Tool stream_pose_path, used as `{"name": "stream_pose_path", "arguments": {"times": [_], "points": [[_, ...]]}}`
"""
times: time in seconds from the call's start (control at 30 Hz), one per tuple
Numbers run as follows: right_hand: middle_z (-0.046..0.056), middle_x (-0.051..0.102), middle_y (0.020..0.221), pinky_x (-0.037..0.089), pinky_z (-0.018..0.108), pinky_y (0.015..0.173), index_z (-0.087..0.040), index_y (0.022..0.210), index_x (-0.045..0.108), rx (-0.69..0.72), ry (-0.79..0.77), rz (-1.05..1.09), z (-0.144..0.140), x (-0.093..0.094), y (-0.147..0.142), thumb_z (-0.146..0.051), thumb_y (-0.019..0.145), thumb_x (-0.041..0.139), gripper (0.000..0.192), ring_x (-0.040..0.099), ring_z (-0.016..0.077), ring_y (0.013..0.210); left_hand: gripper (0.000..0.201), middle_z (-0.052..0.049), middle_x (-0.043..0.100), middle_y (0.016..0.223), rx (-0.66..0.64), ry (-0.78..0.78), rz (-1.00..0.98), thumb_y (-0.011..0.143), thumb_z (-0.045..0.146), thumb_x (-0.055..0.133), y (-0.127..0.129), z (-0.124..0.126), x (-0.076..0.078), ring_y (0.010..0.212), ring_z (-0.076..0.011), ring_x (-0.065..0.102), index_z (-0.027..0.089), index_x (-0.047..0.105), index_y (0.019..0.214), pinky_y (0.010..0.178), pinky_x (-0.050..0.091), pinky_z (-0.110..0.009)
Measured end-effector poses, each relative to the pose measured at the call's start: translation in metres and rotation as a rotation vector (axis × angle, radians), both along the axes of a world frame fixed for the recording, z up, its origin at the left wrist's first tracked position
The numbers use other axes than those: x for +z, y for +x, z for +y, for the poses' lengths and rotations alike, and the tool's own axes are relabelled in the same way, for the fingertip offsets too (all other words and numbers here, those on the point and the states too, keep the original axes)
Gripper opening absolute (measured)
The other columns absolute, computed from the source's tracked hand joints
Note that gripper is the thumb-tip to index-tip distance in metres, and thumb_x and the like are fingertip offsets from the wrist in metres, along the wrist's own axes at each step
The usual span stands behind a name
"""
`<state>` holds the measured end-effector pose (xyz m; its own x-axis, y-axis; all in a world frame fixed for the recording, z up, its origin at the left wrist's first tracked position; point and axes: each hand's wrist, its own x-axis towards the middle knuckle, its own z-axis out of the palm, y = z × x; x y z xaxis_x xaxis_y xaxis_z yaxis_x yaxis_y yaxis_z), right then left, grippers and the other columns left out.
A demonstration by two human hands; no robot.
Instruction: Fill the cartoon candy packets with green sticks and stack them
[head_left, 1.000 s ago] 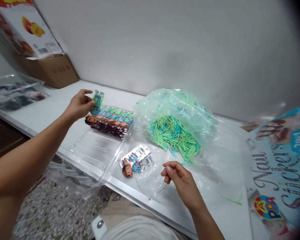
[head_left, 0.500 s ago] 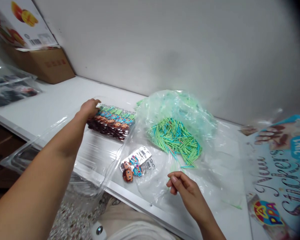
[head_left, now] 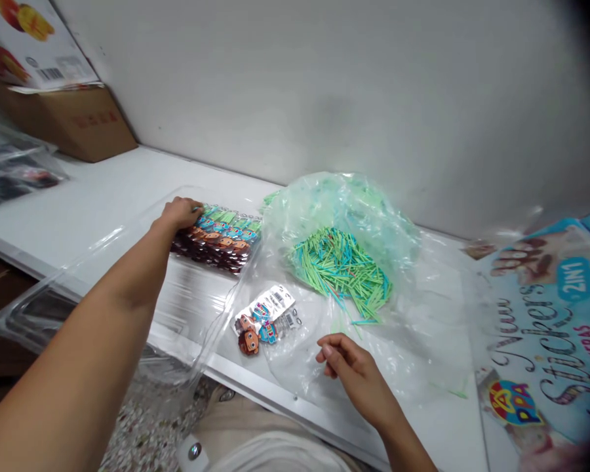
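glossy clear plastic bag (head_left: 398, 216), matt white table (head_left: 103, 196)

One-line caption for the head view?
Left hand on a row of keychains; right hand beside a bag of sticks.

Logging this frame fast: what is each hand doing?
Left hand: curled onto the row of packed keychains; grip cannot be told.
Right hand: fingers pinched, nothing clearly held.

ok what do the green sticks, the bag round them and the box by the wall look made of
Green and blue sticks: thin and uniformly coloured, probably plastic or dyed wood; the view leaves it open. Bag: clear thin plastic film, glossy and crinkled, with the contents showing through. Box: brown matte cardboard, by its flat panels and folded edges.
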<state>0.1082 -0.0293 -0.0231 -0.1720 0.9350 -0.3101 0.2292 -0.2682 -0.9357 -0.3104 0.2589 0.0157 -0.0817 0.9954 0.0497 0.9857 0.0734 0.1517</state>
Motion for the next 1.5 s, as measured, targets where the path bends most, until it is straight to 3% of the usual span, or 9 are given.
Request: {"name": "stream_pose_path", "arguments": {"times": [0.2, 0.27, 0.43, 0.63, 0.77, 0.93, 1.2, 1.33, 1.5], "points": [[0.0, 0.059, 0.063, 0.039, 0.027, 0.061, -0.021, 0.081, 0.059, -0.035, 0.168, -0.417, 0.016, -0.019, 0.007, -0.048, 0.09, 0.044, 0.032, 0.054, 0.0166, 0.059, 0.06, -0.011, 0.058, 0.125, 0.014, 0.186, -0.192, 0.094, 0.05, 0.032, 0.035, -0.024, 0.058, 0.111, -0.0238, 0.054, 0.005, 0.048, 0.13, 0.095, 0.04, -0.035], [0.0, 0.059, 0.061, 0.037, 0.027, 0.059, -0.022, 0.076, 0.058, 0.009, 0.201, -0.565, 0.026, -0.023, 0.004, -0.05, 0.091, 0.041, 0.036, 0.055, 0.0172, 0.059, 0.059, -0.01, 0.064, 0.117, -0.011, 0.275, -0.438, 0.09, 0.054, 0.039, 0.057, -0.049, 0.085, 0.102, -0.0232, 0.059, 0.01, 0.052, 0.126, 0.087, 0.047, -0.033], [0.008, 0.066, 0.095, 0.039, 0.028, 0.068, -0.019, 0.099, 0.061, 0.132, 0.292, -0.806, 0.061, -0.023, -0.026, -0.05, 0.09, 0.045, 0.036, 0.062, 0.0199, 0.081, 0.031, 0.0, 0.069, 0.092, -0.364, 0.321, -0.894, 0.08, 0.043, 0.064, 0.126, -0.155, 0.133, 0.094, -0.0219, 0.065, 0.017, 0.067, 0.097, 0.092, 0.048, -0.039], [0.017, 0.065, 0.102, 0.039, 0.032, 0.073, -0.011, 0.106, 0.06, 0.159, 0.225, -0.905, 0.107, -0.032, -0.058, -0.068, 0.083, 0.042, 0.063, 0.061, 0.0278, 0.095, 0.017, 0.004, 0.071, 0.089, -0.384, 0.264, -0.682, 0.078, 0.043, 0.061, 0.167, -0.271, 0.142, 0.09, -0.0243, 0.067, 0.037, 0.072, 0.09, 0.08, 0.056, -0.037], [0.013, 0.066, 0.1, 0.038, 0.029, 0.069, -0.015, 0.101, 0.062, 0.224, 0.2, -0.894, 0.108, -0.044, -0.048, -0.062, 0.075, 0.059, 0.055, 0.061, 0.025, 0.09, 0.026, 0.005, 0.073, 0.087, -0.545, 0.188, -0.717, 0.078, 0.028, 0.062, 0.159, -0.301, 0.129, 0.086, -0.0239, 0.068, 0.047, 0.069, 0.095, 0.066, 0.057, -0.034], [0.002, 0.065, 0.071, 0.035, 0.024, 0.059, -0.017, 0.076, 0.065, 0.35, 0.215, -0.777, 0.1, -0.046, -0.032, -0.036, 0.077, 0.066, 0.019, 0.058, 0.0164, 0.068, 0.022, 0.002, 0.072, 0.077, -0.371, 0.085, -0.911, 0.084, 0.029, 0.054, 0.169, -0.31, 0.078, 0.076, -0.021, 0.068, 0.04, 0.07, 0.095, 0.067, 0.055, -0.034], [0.001, 0.064, 0.086, 0.041, 0.025, 0.074, -0.023, 0.087, 0.07, 0.56, 0.511, -0.358, 0.052, 0.02, -0.007, -0.02, 0.086, 0.056, 0.014, 0.058, 0.0149, 0.08, 0.041, -0.009, 0.067, 0.114, -0.448, -0.067, -0.655, 0.077, 0.038, 0.06, 0.211, -0.273, -0.005, 0.108, -0.0288, 0.058, 0.023, 0.063, 0.116, 0.092, 0.044, -0.041], [0.002, 0.063, 0.083, 0.043, 0.025, 0.071, -0.023, 0.091, 0.071, 0.457, 0.556, -0.268, 0.038, 0.029, -0.004, -0.021, 0.088, 0.054, 0.017, 0.059, 0.0147, 0.077, 0.028, -0.004, 0.071, 0.077, -0.49, -0.33, -0.734, 0.082, 0.04, 0.051, 0.224, -0.254, -0.023, 0.078, -0.022, 0.063, 0.022, 0.072, 0.087, 0.069, 0.046, -0.029], [0.003, 0.065, 0.086, 0.043, 0.026, 0.073, -0.022, 0.092, 0.07, 0.255, 0.55, -0.422, 0.048, 0.008, 0.0, -0.025, 0.089, 0.054, 0.016, 0.06, 0.015, 0.078, 0.028, -0.002, 0.064, 0.058, -0.374, -0.303, -0.633, 0.08, 0.045, 0.054, 0.228, -0.237, -0.034, 0.063, -0.0209, 0.062, 0.022, 0.069, 0.074, 0.058, 0.042, -0.029]]}}
